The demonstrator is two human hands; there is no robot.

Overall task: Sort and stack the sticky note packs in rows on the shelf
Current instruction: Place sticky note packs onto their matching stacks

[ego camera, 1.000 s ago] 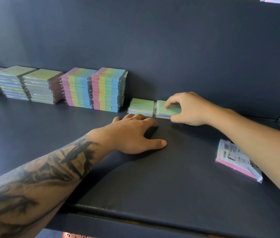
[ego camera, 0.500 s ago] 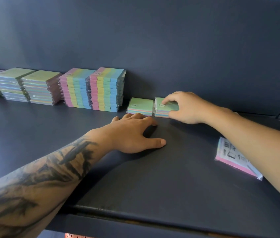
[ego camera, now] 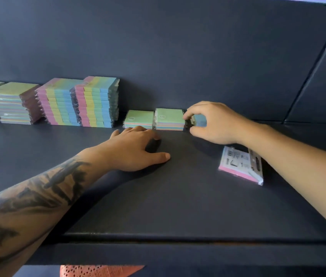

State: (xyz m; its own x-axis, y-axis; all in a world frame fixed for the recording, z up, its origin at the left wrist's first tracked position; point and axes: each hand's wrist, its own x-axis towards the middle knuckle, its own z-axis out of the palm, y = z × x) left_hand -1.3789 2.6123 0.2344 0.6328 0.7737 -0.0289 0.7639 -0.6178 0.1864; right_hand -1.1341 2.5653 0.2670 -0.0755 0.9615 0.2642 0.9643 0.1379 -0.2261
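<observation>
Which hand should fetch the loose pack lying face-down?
Right. The loose pack lies beside the right forearm; the right hand is nearer, though pinching something now. The left hand rests farther away.

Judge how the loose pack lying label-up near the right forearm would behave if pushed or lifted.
The loose pack lies flat, so it probably slides rather than tips. Its glossy wrap suggests a slippery surface. Being a thin paper pad, it is likely light and slightly bendy.

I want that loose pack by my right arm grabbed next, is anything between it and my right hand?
Nothing visible. The loose pack lies alone on the shelf beside the right forearm; the right hand is up at the back row.
</observation>
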